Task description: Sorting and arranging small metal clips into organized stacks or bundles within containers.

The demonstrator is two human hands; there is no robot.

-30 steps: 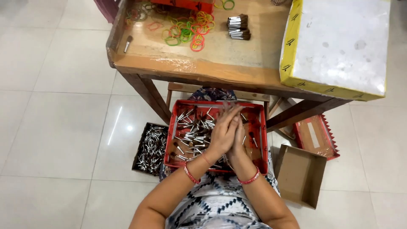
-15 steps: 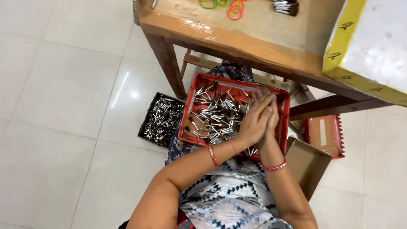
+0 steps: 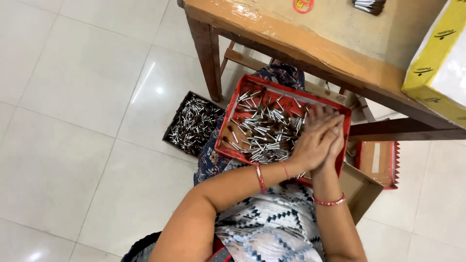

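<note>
Dozens of small brush heads, metal ferrules with dark bristle tips, lay heaped in the red tray on the person's lap. Both palms were pressed together over its right side, the left hand against the right hand, fingers straight and closed; whether any pieces sat between them I could not tell. They looked light, stiff and slippery, best gathered in a bunch by the ferrules.
</note>
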